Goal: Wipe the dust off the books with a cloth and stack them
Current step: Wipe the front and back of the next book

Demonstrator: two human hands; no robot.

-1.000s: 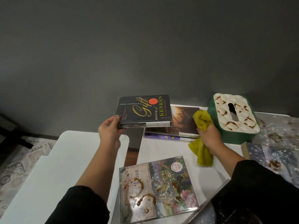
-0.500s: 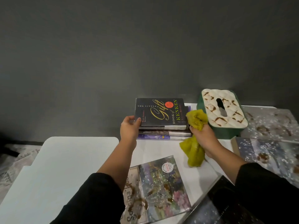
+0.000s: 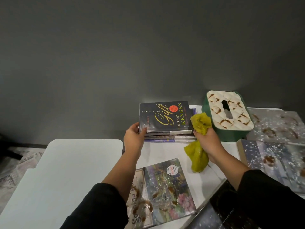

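Squaring the black book (image 3: 165, 117) onto the stack at the bench's far edge, left hand (image 3: 134, 139) grips its corner; right hand (image 3: 208, 140) clutches the cloth (image 3: 198, 147), steadying the other end

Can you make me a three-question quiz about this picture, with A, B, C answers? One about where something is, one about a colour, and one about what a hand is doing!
1. Where is the black KenKen gift book?
A. on top of the stack of books
B. on the rug
C. inside the tissue box

2. What colour is the fuzzy cloth?
A. red
B. yellow-green
C. white

3. What is the right hand doing?
A. lying flat and empty
B. pointing at the wall
C. gripping the cloth

Answers:
1 A, it lies on the other books by the grey wall.
2 B, the cloth is yellow-green.
3 C, its fingers curl round the cloth beside the green tissue box with a cream quilted lid.
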